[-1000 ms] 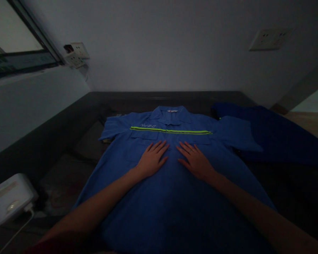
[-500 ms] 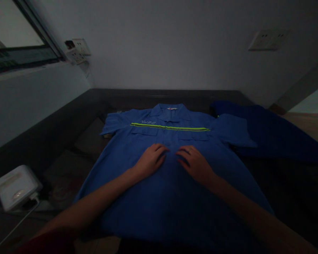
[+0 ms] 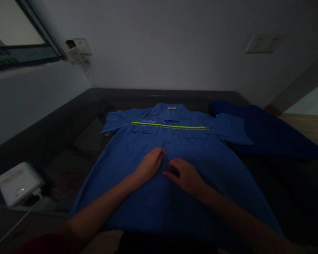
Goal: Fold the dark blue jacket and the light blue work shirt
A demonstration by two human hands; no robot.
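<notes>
A blue short-sleeved work shirt [image 3: 137,141] lies spread out, front side up and collar away from me. A yellow-green stripe crosses its chest above two flap pockets. At the front placket, below the pockets, my left hand [image 3: 150,163] has its fingers drawn together on the cloth; its thumb is mostly hidden. Just to the right and a little nearer, my right hand [image 3: 187,175] hovers at or touches the placket, fingers curved and thumb apart from them. Whether a button is between the hands is too dark to tell.
Darker blue folded cloth [image 3: 270,135] lies at the right, partly under the shirt's sleeve. A white box with a cable [image 3: 19,185] sits at the left. The dark surface [image 3: 76,106] meets a wall with sockets [image 3: 265,43] behind, and a window [image 3: 18,35] is at upper left.
Both hands have moved slightly toward me along the placket. My right hand has shifted left, closer to my left hand, whose fingers have drawn together.
</notes>
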